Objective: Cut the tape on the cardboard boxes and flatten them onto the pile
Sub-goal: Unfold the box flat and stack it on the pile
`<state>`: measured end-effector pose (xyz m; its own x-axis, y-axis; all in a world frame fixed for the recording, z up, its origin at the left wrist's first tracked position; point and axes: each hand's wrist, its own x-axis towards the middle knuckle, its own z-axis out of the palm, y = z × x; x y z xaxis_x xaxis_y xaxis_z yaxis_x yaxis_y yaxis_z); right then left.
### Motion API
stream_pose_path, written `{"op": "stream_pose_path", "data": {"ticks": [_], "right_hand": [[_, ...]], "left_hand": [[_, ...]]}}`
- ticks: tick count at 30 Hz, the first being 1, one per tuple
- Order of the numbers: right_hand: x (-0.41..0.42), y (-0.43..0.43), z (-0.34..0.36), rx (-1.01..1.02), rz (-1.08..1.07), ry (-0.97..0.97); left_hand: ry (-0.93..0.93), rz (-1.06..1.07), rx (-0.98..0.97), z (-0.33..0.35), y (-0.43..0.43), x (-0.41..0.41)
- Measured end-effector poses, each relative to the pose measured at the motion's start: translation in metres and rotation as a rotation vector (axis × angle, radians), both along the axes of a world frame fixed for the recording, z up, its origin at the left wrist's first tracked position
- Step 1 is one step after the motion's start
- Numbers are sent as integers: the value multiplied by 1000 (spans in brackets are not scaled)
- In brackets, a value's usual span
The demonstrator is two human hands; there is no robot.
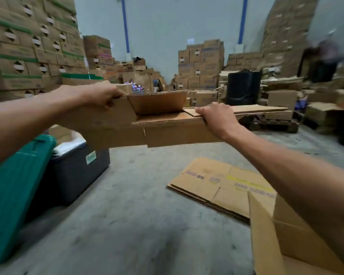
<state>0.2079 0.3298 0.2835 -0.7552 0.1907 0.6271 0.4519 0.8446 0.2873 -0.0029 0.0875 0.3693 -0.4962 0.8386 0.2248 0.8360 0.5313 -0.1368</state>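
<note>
An open box [298, 241] sits at 5 o'clock, the flat pile [216, 187] on the floor just beyond; above, both hands clamp a collapsed box [147, 128] in midair, left hand [101, 94] and right hand [216, 118] fingers curled over its top edges; it looks light, stiff along creases, best held at edges

Green bin [12, 191] near left with a dark tote [75, 171] beside it, a black wrapped bundle [243, 87] far right by a wooden pallet [274, 124], all on grey concrete floor [127, 215].
</note>
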Motion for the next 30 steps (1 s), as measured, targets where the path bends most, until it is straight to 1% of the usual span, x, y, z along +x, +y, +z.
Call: {"op": "stream_pose_path", "data": {"ticks": [4,6,7,8,11,14,17,19,22,24,25,26,28,30], "right_hand": [[42,70,28,60,-66,76],[61,106,28,61,-102,73],[72,134,23,64,-138,68],[77,150,16,49,-157,71],[81,198,-32,-69,-250,87],[66,257,-107,-213,-348,85],[45,289,-185,-405,-511,-40],[31,298,-233,-556,-637,-174],[22,299,-296,-713,-757,-376],[18,298,-342,-816,-773,-522],[17,298,-365,-883,-789,-567],[16,298,-385,-947,-817,-586],[11,297,-410,-1036,-877,-594],[7,294,-422,-1086,-886,-642]], "left_hand": [[162,-151,226,-1,83,11],[251,-231,280,-17,133,15],[276,-270,298,-29,172,19],[307,-281,327,-40,193,21],[337,-321,445,-86,268,19],[375,-304,428,-153,356,-2],[365,-206,340,-239,414,-26],[252,-149,215,-302,437,-29],[57,-167,47,-385,446,-29],[7,-248,4,-432,442,-34],[-41,-270,-8,-452,438,-37],[-108,-286,-63,-470,434,-40],[-188,-300,-278,-494,427,-47],[-183,-303,-395,-502,429,-52]]}}
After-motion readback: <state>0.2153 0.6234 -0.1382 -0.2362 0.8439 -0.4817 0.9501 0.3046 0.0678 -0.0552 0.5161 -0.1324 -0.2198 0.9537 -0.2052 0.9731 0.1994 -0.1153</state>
